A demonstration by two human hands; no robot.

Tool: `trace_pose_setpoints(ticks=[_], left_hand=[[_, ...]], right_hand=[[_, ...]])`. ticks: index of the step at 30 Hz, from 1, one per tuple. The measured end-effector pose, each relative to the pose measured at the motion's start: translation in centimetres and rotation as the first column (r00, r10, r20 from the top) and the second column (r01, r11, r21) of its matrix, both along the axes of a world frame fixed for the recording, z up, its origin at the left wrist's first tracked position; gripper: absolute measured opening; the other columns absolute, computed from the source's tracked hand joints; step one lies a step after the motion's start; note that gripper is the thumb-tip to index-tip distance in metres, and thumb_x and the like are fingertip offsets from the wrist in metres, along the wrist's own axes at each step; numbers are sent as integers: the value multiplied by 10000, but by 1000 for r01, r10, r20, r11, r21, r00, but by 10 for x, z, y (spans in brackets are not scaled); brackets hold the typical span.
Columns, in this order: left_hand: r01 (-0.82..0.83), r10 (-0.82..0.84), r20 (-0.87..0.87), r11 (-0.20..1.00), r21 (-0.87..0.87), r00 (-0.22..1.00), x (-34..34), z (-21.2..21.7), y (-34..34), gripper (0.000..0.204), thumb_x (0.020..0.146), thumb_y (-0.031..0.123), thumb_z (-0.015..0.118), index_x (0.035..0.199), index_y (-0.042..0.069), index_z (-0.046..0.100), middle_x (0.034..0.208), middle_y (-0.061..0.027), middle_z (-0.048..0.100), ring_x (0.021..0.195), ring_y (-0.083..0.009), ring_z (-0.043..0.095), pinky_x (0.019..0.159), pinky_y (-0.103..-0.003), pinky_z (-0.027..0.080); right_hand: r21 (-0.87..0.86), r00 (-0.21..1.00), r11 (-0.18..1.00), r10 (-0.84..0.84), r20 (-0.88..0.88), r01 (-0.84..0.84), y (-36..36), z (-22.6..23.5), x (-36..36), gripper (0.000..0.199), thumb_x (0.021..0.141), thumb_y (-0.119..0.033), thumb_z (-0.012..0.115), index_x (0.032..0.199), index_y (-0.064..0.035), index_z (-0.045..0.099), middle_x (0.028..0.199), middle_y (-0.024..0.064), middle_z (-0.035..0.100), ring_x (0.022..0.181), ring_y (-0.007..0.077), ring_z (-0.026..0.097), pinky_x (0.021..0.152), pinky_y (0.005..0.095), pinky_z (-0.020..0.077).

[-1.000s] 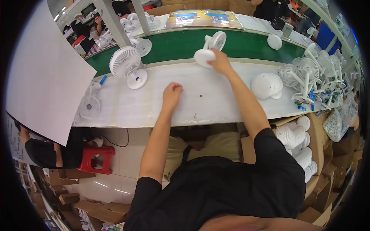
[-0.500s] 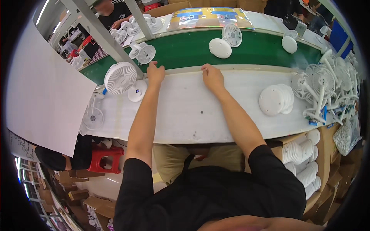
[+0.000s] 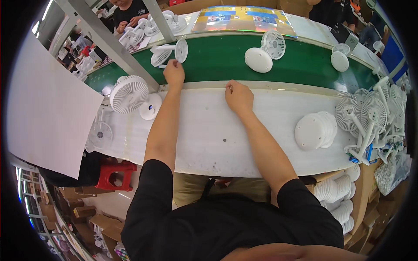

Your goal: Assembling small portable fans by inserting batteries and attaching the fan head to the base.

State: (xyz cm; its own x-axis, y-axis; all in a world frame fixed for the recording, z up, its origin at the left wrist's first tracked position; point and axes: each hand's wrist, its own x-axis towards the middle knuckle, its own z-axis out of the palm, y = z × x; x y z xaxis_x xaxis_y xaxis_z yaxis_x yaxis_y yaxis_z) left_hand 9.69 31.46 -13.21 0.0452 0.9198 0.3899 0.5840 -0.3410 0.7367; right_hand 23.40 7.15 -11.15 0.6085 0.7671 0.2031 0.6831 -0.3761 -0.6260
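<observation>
My left hand (image 3: 174, 71) reaches over the white table's (image 3: 209, 143) far edge onto the green conveyor belt (image 3: 217, 61). Its fingers are closed on the stem of a small white fan (image 3: 167, 53) lying on the belt. My right hand (image 3: 238, 95) rests at the table's far edge, its fingers curled with nothing in them. Further right on the belt lies another white fan (image 3: 273, 44) with its round base (image 3: 258, 60).
An assembled white fan (image 3: 129, 93) stands at the table's left end. A stack of white discs (image 3: 315, 129) and a pile of fan parts (image 3: 370, 115) fill its right end. A slanted metal post (image 3: 109, 43) crosses the left. Another person (image 3: 128, 11) works beyond the belt.
My right hand let go of the fan on the belt and drew back to the table edge. My left hand moved out onto the belt to another fan.
</observation>
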Motion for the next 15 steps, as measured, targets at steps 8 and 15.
trace_pose_setpoints(ticks=[8, 15], left_hand=[[352, 235, -602, 629, 693, 763, 76, 5, 7, 279, 790, 68, 543, 1045, 57, 657, 1160, -143, 632, 1145, -303, 550, 941, -385, 440], [187, 115, -382, 722, 666, 917, -5, -19, 107, 347, 821, 167, 517, 1115, 47, 658, 1206, -194, 612, 1214, -333, 496, 1042, -405, 381]], right_hand=[[-12, 1000, 1000, 12, 16, -12, -3, -1, -3, 109, 845, -163, 559, 878, -120, 653, 763, 56, 687, 717, 295, 632, 660, 385, 487], [-7, 1000, 1000, 6, -30, -6, -1, 2, -5, 114, 845, -174, 556, 876, -123, 654, 745, 63, 682, 707, 303, 628, 659, 389, 484]])
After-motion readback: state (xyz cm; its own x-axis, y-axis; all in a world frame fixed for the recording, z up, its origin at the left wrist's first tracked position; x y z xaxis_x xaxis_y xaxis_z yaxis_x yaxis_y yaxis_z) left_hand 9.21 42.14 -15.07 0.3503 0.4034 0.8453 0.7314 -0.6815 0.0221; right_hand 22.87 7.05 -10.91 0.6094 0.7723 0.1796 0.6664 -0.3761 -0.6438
